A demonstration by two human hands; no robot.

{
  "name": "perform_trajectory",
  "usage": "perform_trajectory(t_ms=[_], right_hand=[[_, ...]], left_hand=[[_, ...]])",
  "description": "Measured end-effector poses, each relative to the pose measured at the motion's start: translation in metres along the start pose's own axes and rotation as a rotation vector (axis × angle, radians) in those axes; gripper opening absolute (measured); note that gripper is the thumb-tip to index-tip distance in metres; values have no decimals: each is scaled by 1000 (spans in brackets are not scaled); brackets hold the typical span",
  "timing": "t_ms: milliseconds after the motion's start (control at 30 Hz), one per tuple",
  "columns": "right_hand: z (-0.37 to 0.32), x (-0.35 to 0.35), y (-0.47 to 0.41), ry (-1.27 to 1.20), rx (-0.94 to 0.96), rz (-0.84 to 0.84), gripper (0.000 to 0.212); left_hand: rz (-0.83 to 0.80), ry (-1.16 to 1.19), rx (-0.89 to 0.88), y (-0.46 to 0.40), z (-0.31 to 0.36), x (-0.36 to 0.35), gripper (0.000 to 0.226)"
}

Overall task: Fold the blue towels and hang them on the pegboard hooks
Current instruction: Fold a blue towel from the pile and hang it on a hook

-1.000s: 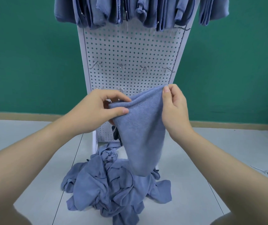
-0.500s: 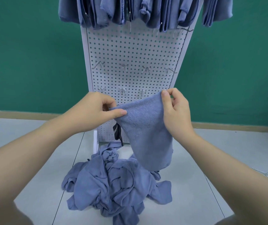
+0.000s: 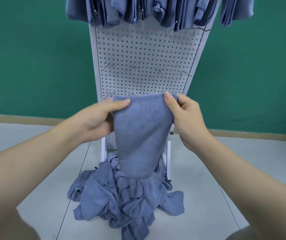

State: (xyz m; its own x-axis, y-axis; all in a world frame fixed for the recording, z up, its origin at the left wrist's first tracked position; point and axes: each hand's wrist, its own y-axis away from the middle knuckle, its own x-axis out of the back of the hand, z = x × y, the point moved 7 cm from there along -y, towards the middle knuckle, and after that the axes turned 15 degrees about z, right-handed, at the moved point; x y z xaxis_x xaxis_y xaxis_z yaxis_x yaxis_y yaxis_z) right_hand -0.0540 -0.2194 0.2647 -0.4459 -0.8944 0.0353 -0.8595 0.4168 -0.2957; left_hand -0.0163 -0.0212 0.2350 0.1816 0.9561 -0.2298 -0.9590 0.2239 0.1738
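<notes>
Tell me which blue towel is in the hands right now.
The folded towel, pinched at its top corners by left hand and right hand.

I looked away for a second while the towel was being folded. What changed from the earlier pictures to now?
Both hands spread apart, pulling the folded towel's top edge out flat and level. The left hand slid to the left corner; the right hand kept its corner. The towel pile and pegboard stayed put.

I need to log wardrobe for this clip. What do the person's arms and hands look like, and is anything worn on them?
Nothing is worn: the left hand and right hand are bare, without gloves, rings, watch or bracelet. Both forearms are uncovered to the frame edge, no sleeves in view. Fingernails are short and unpainted.
</notes>
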Motion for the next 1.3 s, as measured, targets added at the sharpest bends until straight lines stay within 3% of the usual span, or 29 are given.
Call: perform_trajectory(t_ms=[100, 267, 333, 433, 567, 667, 767, 933, 1067, 1167, 1267, 1300], right_hand=[[-6, 3, 2, 71, 71, 77, 47], [-6, 7, 0, 119, 145, 163, 47], [-2, 4, 0, 100, 92, 127, 46], [11, -7, 3, -36, -145, -53, 27], [20, -8, 6, -112, -287, -100, 31], [23, -4, 3, -83, -262, -64, 28], [23, -1, -1, -77, -228, -42, 27], [19, 1, -2, -64, -166, -26, 30], [17, 0, 0, 3, -95, -22, 18], [19, -3, 2, 24, -79, -9, 16], [17, -6, 6, 55, -43, 6, 19], [16, -7, 7, 65, -32, 7, 16]], left_hand=[[-45, -121, 64, -5, -22, -5, 52], [196, -232, -236, -19, -8, 2, 31], [283, -260, -309, -19, -5, 5, 38], [338, -280, -375, -14, -1, 4, 50], [364, -330, -412, -10, 1, 2, 46], [279, -323, -365, -8, -7, -5, 26], [209, -352, -346, -7, -12, -10, 33], [315, -317, -423, -7, -2, -3, 29], [437, -340, -483, -7, 3, 5, 29], [432, -396, -540, -6, 3, 1, 28], [418, -317, -516, -5, 2, -2, 9], [433, -298, -509, -5, 2, -1, 12]])
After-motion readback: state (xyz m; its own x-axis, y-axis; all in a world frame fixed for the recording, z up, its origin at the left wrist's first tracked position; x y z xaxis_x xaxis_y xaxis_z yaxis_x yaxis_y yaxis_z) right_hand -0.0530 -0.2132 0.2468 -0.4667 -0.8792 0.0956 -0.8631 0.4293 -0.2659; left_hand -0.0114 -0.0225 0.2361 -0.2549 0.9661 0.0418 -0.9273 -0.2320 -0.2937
